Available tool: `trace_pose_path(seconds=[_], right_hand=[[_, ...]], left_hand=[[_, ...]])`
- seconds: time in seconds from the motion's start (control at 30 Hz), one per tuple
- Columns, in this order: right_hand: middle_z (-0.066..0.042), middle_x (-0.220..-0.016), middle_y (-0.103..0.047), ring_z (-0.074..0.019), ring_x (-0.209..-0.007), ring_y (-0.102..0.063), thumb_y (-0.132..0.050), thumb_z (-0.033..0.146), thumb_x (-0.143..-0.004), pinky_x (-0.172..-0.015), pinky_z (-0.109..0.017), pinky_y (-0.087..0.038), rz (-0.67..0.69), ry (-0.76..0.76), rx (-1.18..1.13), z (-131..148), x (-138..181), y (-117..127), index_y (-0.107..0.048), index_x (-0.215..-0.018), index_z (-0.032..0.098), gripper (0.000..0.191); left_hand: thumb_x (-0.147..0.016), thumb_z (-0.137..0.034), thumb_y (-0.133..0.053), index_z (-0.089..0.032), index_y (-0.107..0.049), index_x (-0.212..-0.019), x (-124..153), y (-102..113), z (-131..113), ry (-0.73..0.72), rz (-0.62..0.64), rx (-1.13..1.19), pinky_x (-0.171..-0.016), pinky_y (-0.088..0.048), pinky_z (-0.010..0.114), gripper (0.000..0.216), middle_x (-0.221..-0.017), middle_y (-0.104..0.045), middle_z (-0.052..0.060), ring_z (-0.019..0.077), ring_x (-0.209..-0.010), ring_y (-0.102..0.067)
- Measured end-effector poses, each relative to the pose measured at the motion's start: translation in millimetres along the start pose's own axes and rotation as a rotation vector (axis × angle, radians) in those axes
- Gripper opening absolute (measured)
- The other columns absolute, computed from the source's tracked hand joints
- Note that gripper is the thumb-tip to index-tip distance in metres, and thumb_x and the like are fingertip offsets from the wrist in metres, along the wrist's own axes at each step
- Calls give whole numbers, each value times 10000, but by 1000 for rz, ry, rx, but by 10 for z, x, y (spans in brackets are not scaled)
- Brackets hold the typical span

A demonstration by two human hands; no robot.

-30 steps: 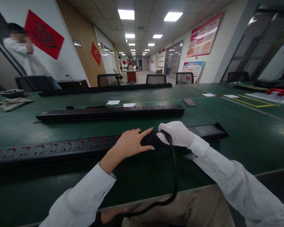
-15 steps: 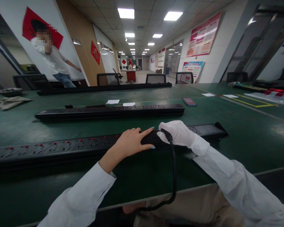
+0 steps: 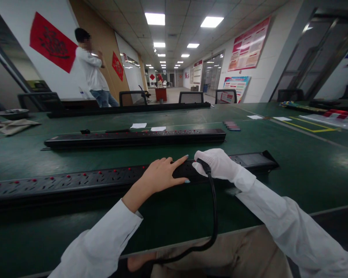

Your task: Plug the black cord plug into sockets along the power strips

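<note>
A long black power strip (image 3: 75,179) with red switches lies across the green table (image 3: 301,170) in front of me. My bare left hand (image 3: 159,175) rests on top of it, fingers stretched flat and pressing down. My right hand (image 3: 217,164), in a white glove, is closed around a black plug (image 3: 203,165) pushed against the strip just right of the left hand. From the plug a thick black cable (image 3: 213,216) hangs over the table's near edge toward my lap.
A second black power strip (image 3: 133,138) lies farther back, a third (image 3: 127,109) behind it. Paper slips (image 3: 147,126) and a small card (image 3: 232,125) lie on the table. Chairs (image 3: 191,96) line the far edge. A person in a white shirt (image 3: 92,77) stands at the left wall.
My hands, the plug and the strip stay in place. The person in the background has walked from the far left toward the right along the wall.
</note>
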State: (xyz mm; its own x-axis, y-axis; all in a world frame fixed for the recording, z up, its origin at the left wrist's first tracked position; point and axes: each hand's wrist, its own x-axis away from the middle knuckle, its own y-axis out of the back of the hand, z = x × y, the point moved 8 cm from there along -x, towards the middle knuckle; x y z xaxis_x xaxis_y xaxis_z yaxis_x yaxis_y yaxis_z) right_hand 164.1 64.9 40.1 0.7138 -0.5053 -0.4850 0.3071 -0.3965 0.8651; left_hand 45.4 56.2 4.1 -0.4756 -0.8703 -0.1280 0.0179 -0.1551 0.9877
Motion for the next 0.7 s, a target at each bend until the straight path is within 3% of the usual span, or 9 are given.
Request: trace_pose_path(seconds=[0.7], right_hand=[[-5, -604, -564, -99, -563, -495, -384, 364, -817, -558, -201, -305, 4, -19, -2, -5, 5, 8, -535, -770, 182, 241]], left_hand=[[-729, -719, -193, -379, -145, -1343, -9, 1, -8, 0, 19, 6, -723, -402, 339, 703, -1011, -531, 64, 242, -877, -540]])
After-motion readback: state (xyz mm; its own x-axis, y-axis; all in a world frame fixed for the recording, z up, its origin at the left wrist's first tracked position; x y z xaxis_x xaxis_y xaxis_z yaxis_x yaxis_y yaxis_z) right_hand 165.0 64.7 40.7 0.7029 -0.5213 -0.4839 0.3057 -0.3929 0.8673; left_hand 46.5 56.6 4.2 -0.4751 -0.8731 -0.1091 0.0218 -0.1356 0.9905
